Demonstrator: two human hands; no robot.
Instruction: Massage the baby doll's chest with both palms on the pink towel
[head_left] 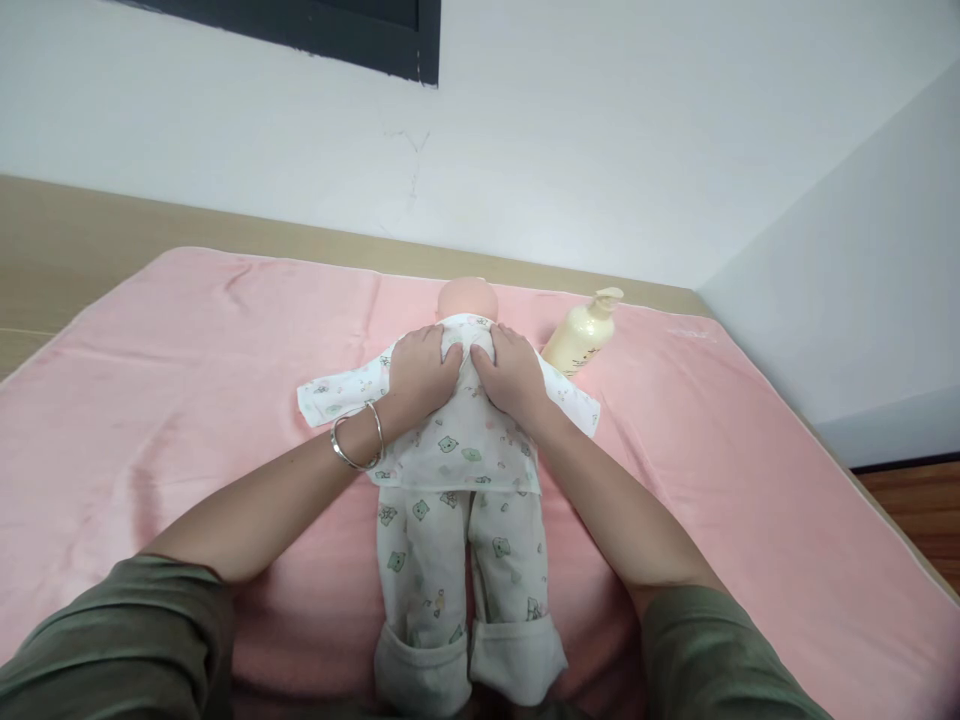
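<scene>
A baby doll [471,455] lies stretched out in a white top and trousers [431,560] with green and brown animal prints. Its smooth bald head [466,298] points away from me, and no facial features show. My left hand [424,372] rests flat on the left side of the doll's upper body, fingers toward the shoulder. On the right side, my right hand [513,372] lies the same way. Both thumbs point inward with a small gap between them. The doll's sleeves spread out to both sides, and its trouser cuffs are rolled up.
A pink mat [187,400] lies under the doll on a wooden surface [82,215]. A cream pump bottle [581,335] stands tilted in view, just right of the doll's head. Behind is a white wall [562,130] with a dark frame [360,35].
</scene>
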